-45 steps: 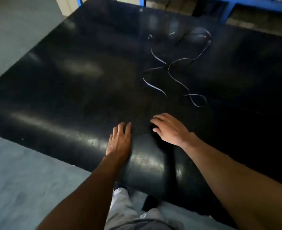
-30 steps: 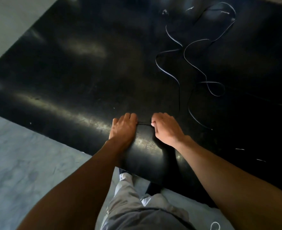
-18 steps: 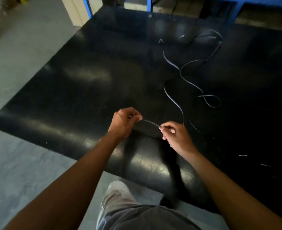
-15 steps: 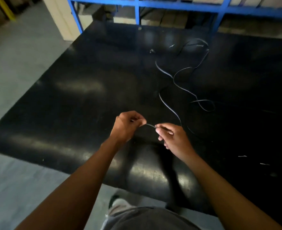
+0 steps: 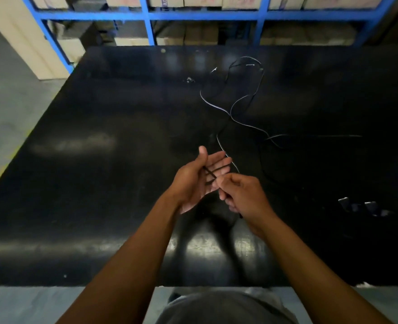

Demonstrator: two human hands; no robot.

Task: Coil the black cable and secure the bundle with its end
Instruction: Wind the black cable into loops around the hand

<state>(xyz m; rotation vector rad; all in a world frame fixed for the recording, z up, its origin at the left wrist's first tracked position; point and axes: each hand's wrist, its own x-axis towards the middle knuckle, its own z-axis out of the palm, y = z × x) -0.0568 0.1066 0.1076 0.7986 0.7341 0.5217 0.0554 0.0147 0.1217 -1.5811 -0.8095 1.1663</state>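
A thin black cable lies in loose curves across the black table, running from the far middle toward me. My left hand is held palm up above the table with fingers spread, and the cable's near end crosses the palm in two strands. My right hand is just to its right, fingers pinched on the cable where it leaves the palm. From there the cable rises off the table to my hands.
Blue metal shelving with cardboard boxes stands behind the table's far edge. Two small dark objects lie on the table at the right. Grey floor shows to the left and under the near edge.
Both hands lifted the cable's end off the table. My left hand turned palm up and opened its fingers, and the right hand laid the cable across that palm.
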